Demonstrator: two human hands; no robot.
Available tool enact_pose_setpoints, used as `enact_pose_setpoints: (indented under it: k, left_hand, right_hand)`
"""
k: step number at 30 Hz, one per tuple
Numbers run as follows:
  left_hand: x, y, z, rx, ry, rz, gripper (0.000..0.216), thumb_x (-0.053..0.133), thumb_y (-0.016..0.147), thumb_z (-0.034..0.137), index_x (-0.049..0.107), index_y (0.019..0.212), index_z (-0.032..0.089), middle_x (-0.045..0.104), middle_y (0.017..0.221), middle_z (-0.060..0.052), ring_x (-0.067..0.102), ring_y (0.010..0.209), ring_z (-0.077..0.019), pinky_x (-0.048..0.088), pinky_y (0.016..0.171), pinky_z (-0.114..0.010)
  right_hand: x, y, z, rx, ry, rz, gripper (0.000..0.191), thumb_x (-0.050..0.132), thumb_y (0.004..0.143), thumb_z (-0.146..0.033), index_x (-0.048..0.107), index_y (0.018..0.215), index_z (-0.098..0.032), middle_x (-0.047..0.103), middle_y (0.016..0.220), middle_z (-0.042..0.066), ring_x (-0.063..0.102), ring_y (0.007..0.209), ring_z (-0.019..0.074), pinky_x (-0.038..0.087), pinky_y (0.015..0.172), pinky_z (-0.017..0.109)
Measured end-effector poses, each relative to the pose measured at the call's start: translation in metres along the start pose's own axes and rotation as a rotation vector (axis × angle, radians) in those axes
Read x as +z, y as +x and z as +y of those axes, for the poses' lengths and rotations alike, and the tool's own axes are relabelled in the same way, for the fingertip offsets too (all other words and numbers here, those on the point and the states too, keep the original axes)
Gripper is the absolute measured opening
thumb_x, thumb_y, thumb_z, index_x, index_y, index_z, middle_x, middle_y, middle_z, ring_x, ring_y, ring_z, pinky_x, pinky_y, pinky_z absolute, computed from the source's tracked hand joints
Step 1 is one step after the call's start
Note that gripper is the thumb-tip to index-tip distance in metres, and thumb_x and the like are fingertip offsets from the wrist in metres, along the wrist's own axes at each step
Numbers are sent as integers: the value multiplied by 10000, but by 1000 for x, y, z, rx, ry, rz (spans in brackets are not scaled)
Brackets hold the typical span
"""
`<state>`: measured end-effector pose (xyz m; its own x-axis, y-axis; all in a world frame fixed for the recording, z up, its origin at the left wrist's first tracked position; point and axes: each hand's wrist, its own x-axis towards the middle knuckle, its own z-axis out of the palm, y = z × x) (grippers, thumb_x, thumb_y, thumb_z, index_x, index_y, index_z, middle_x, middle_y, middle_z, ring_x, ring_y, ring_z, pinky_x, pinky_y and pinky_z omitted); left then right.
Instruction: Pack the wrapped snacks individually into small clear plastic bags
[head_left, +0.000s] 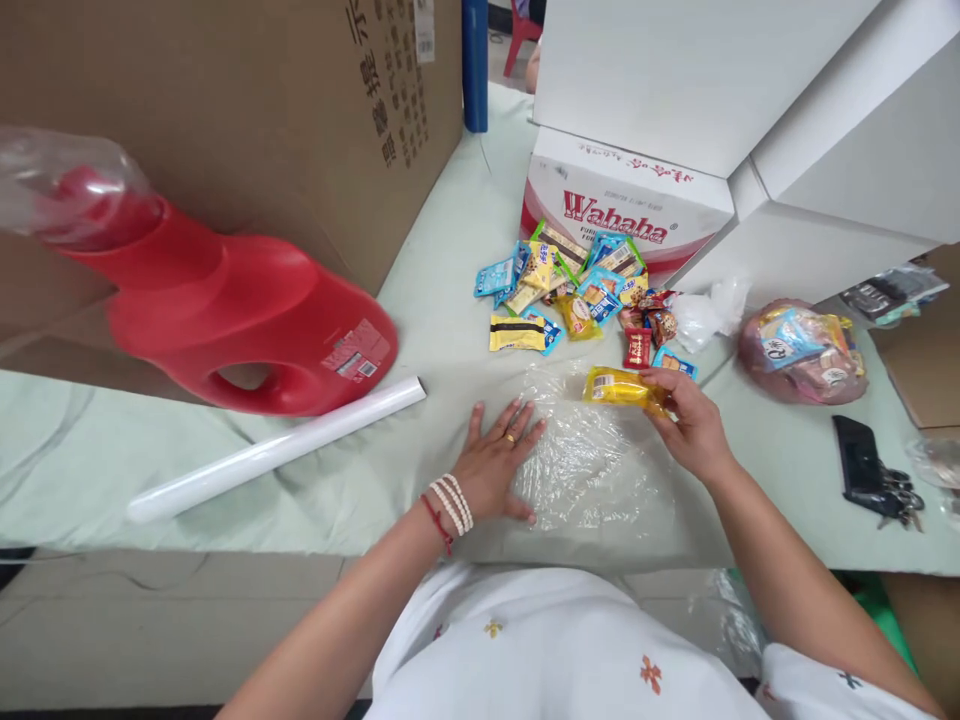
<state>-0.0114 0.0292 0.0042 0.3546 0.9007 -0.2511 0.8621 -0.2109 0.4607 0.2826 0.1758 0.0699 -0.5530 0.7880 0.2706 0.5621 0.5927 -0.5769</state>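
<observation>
My left hand (496, 458) lies flat, fingers spread, on the left edge of a clear plastic bag (592, 470) spread on the table. A yellow snack packet (621, 388) is gripped by my right hand (686, 425) at the bag's far edge. Just beyond lies a loose pile of small wrapped snacks (577, 290) in blue, yellow, green and red wrappers.
A red detergent jug (225, 320) lies on its side at left by a white roll (277, 450). Cardboard (262, 110) stands behind it. A Wahaha box (622, 205) and white boxes stand at the back. At right are a filled snack bag (802, 350) and a phone with keys (870, 465).
</observation>
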Motion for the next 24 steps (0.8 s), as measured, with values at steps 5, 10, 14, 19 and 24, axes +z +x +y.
enact_pose_setpoints:
  k: [5,10,14,19,24]
  left_hand:
    - [-2,-6,2,-12,13,-46,1295,839,601,666,212,1648,235,63,1735,-204,26,1608,-412,-195,1154,-740]
    - [-1,-11,1,6,7,-26,1259,837,614,662,233,1642,259,89,1735,-196,56,1608,-408,-187,1167,-728]
    - [-1,-11,1,-3,10,-47,1270,859,609,640,235,1643,245,70,1735,-191,45,1609,-405,-195,1164,-727]
    - [-5,-11,3,-28,40,-76,1260,868,624,616,235,1643,233,59,1736,-183,44,1611,-396,-187,1176,-716]
    - [-7,-12,5,-35,51,-70,1223,856,636,630,259,1636,256,77,1738,-163,63,1613,-380,-196,1188,-694]
  right_hand:
    - [3,2,35,65,-220,140,338,522,955,-290,608,1278,-244,649,1304,149,658,1085,277,568,871,424]
    - [-16,41,75,237,-535,-212,546,605,804,-196,634,1350,-192,531,1498,206,703,877,280,569,726,407]
    - [-23,102,60,138,-638,-191,485,610,860,-278,662,1340,-227,554,1474,157,694,967,299,556,800,404]
    - [28,181,28,192,-622,-112,516,538,964,-408,559,1427,-180,586,1380,202,634,1116,386,524,888,488]
    - [61,187,31,224,-652,-99,623,610,926,-454,501,1493,-221,552,1399,209,652,1028,370,513,788,436]
